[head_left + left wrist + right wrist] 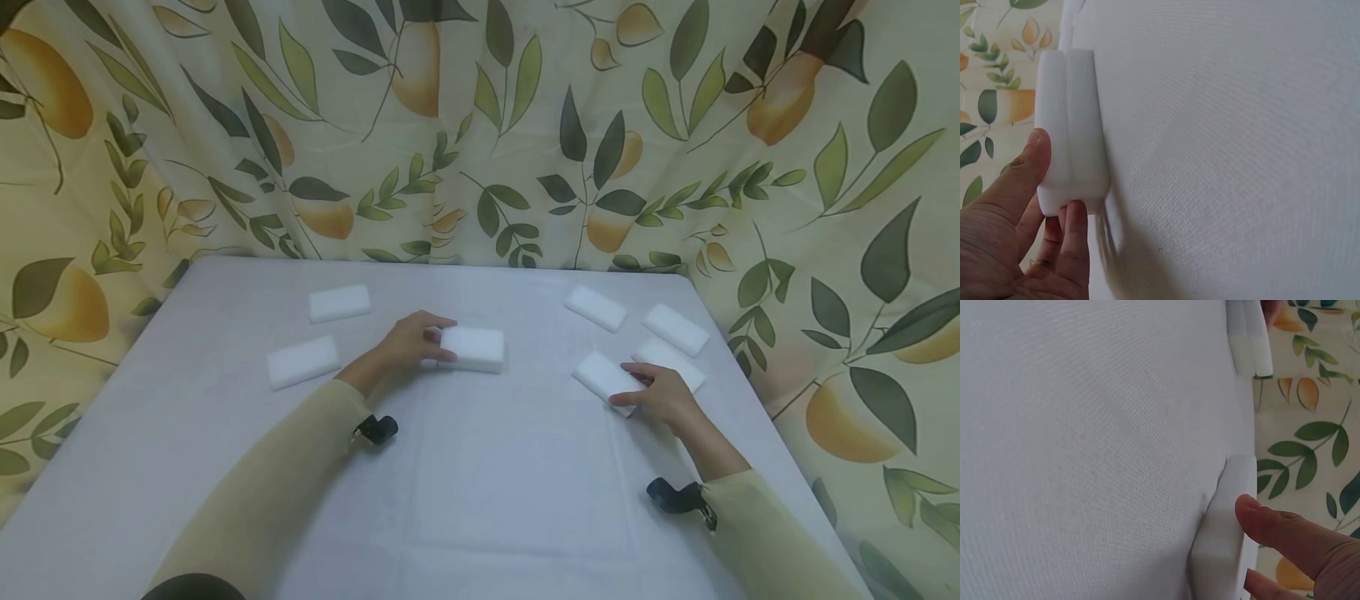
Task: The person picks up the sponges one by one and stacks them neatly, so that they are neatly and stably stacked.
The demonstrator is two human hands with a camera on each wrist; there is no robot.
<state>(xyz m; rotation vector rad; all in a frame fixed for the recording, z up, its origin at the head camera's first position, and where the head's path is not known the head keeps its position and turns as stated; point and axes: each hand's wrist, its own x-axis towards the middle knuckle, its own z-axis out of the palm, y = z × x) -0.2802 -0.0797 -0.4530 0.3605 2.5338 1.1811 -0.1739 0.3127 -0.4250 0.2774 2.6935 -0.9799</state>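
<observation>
In the head view, two white foam blocks (474,348) lie stacked one on the other near the table's middle. My left hand (408,342) holds this stack by its left end; the left wrist view has the thumb (1036,153) along the upper block and fingertips at the stack's end. To the right, my right hand (669,398) grips a single white foam block (600,375) across its width. In the right wrist view its thumb (1260,519) presses on that block (1219,540), which lies close to the tablecloth.
Two more white blocks (340,303) (303,362) lie to the left of the stack. Three others, a back block (596,308), a right block (677,329) and one behind my right hand (671,362), lie on the right. A patterned curtain (480,167) hangs behind the white-covered table (517,483).
</observation>
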